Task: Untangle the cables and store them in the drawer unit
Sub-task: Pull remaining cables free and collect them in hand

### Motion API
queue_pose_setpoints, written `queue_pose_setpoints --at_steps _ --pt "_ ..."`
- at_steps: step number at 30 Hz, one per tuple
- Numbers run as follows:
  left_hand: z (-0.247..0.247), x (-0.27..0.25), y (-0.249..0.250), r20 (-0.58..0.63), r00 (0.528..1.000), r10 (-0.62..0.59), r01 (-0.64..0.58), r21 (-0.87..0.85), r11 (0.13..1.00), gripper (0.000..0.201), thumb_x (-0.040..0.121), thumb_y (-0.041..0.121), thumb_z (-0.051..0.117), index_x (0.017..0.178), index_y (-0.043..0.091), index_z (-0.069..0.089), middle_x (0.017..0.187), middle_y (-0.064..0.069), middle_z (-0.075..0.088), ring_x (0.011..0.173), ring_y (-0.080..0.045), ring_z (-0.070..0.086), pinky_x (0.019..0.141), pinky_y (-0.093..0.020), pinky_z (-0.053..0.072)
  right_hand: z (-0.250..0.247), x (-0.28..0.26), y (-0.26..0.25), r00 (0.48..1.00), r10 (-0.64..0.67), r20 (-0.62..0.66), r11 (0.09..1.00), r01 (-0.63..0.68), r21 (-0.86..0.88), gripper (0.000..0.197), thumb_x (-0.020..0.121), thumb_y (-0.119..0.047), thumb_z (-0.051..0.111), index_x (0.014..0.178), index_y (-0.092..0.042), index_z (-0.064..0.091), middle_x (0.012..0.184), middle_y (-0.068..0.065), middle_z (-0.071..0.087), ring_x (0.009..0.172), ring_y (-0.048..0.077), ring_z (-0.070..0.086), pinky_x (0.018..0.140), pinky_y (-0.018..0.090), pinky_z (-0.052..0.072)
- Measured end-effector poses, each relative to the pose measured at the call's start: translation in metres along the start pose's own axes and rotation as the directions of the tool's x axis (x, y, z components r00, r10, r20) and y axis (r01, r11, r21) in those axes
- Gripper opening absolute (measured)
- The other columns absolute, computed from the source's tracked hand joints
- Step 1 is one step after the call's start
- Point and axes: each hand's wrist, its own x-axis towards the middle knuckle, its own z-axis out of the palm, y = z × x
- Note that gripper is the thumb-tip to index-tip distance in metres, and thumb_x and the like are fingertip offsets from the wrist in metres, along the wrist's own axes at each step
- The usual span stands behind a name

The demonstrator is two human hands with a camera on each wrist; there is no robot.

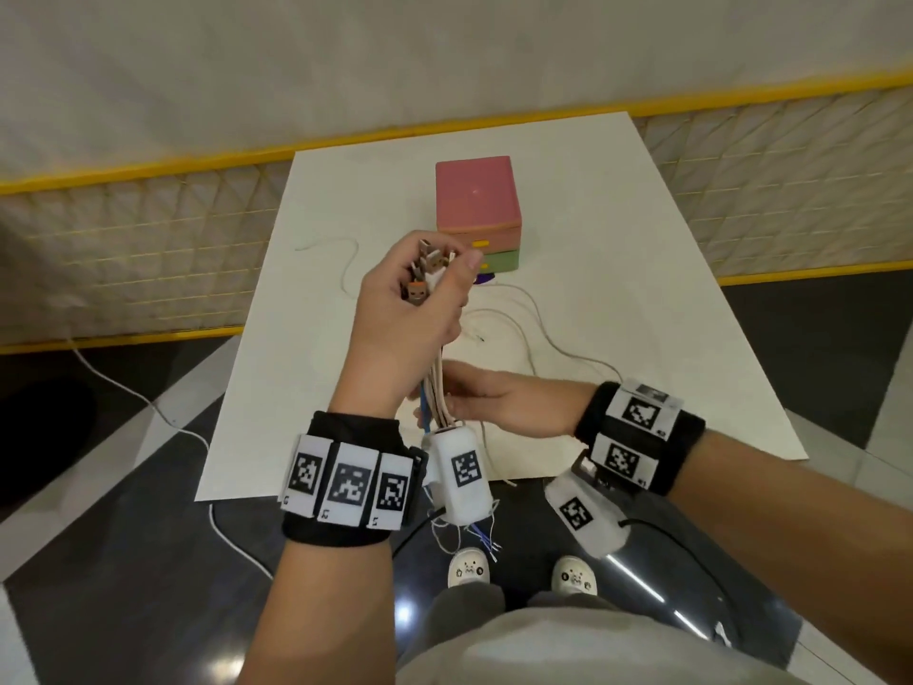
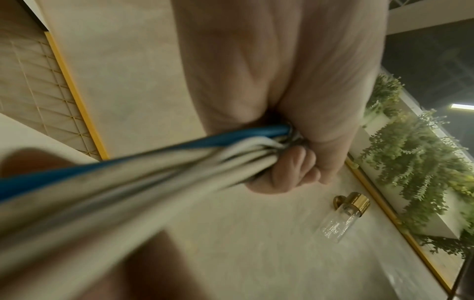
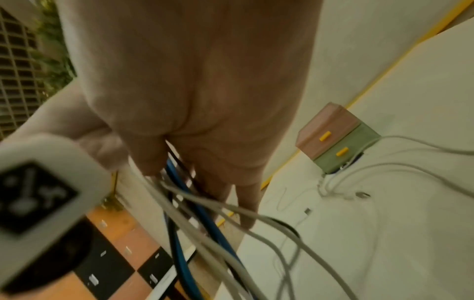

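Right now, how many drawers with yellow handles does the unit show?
2. The pink drawer sits on top and the green drawer right beneath it, both shut, in the drawer unit on the table. A lower one may be hidden.

drawer unit [image 1: 478, 200] pink, green | cable [image 2: 179, 145] blue | table [image 1: 642, 269] white
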Motion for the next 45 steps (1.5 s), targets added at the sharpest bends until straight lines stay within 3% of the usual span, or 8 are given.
queue_pose_setpoints --at_steps 5,13,19,24,31,36,40,45 --pt "-0.011 0.003 0.005 -0.121 0.992 0.038 -0.049 -0.089 0.995 0.011 0.096 0.013 0.060 0.086 0.016 0.060 0.060 0.000 0.046 0.049 -0.013 0.034 0.045 -0.025 0.029 0.022 -0.002 0.040 0.996 0.087 0.012 0.993 -0.086 -0.075 0.042 0.102 -0.006 0.035 0.142 -0.015 0.029 0.136 -0.014 0.040 0.124 -0.006 0.037 0.106 0.006 0.025" --pt "-0.054 0.016 0.012 -0.259 0.959 0.117 -0.163 -0.164 0.973 0.014 0.097 0.016 0.059 0.084 0.021 0.058 0.060 0.003 0.049 0.049 -0.015 0.034 0.045 -0.025 0.027 0.010 -0.010 0.096 0.900 0.411 0.147 0.806 -0.283 -0.520 0.067 0.088 0.003 0.040 0.147 -0.026 0.027 0.147 0.001 0.043 0.134 0.015 0.040 0.114 0.031 0.029" --pt "-0.062 0.017 -0.006 -0.219 0.975 0.047 -0.063 -0.069 0.996 0.012 0.097 0.015 0.059 0.103 0.022 0.066 0.066 -0.007 0.043 0.053 -0.015 0.034 0.045 -0.026 0.030 -0.060 0.038 0.063 0.931 0.138 -0.338 0.863 -0.280 -0.421 0.032 0.082 0.004 0.042 0.093 -0.018 0.062 0.085 -0.004 0.062 0.080 0.016 0.061 0.072 0.020 0.046" --pt "-0.068 0.025 -0.026 -0.255 0.966 -0.048 0.034 -0.059 0.998 0.002 0.095 0.016 0.062 0.093 0.016 0.063 0.069 -0.009 0.044 0.053 -0.014 0.038 0.046 -0.024 0.032 -0.071 0.108 0.068 0.904 0.102 -0.415 0.795 -0.325 -0.513 0.029 0.087 0.000 0.043 0.106 -0.013 0.060 0.113 0.006 0.056 0.091 0.018 0.054 0.088 0.029 0.045" --pt "-0.084 0.037 -0.050 -0.302 0.949 -0.093 0.093 -0.013 0.996 0.006 0.092 0.020 0.066 0.087 0.018 0.063 0.070 -0.010 0.046 0.058 -0.022 0.035 0.047 -0.025 0.035 -0.034 0.192 0.093 0.960 0.239 -0.149 0.746 -0.280 -0.604 0.051 0.089 -0.009 0.045 0.140 -0.015 0.041 0.145 0.007 0.036 0.129 0.026 0.043 0.108 0.035 0.034" --pt "-0.098 0.041 -0.057 -0.294 0.949 -0.113 0.121 0.006 0.993 0.006 0.092 0.021 0.067 0.090 0.017 0.063 0.072 -0.007 0.049 0.058 -0.021 0.038 0.048 -0.025 0.037 -0.025 0.199 0.102 0.957 0.185 -0.224 0.722 -0.287 -0.630 0.027 0.090 -0.025 0.057 0.109 -0.006 0.063 0.105 0.005 0.040 0.091 0.027 0.055 0.089 0.033 0.043" --pt "-0.100 0.043 -0.063 -0.304 0.943 -0.133 0.131 -0.027 0.991 0.010 0.091 0.021 0.068 0.088 0.015 0.061 0.067 -0.003 0.045 0.056 -0.018 0.034 0.047 -0.026 0.034 -0.028 0.189 0.104 0.932 0.215 -0.292 0.678 -0.358 -0.642 0.025 0.085 -0.032 0.066 0.079 -0.010 0.053 0.098 0.004 0.044 0.080 0.018 0.047 0.080 0.031 0.044" --pt "-0.097 0.044 -0.071 -0.334 0.927 -0.171 0.165 -0.048 0.985 0.015 0.087 0.018 0.073 0.086 0.015 0.059 0.069 -0.002 0.040 0.053 -0.016 0.032 0.045 -0.023 0.034 -0.029 0.156 0.104 0.860 -0.032 -0.509 0.876 -0.221 -0.429 0.014 0.078 -0.006 0.073 0.079 0.004 0.063 0.098 0.004 0.050 0.074 0.018 0.054 0.077 0.026 0.046"
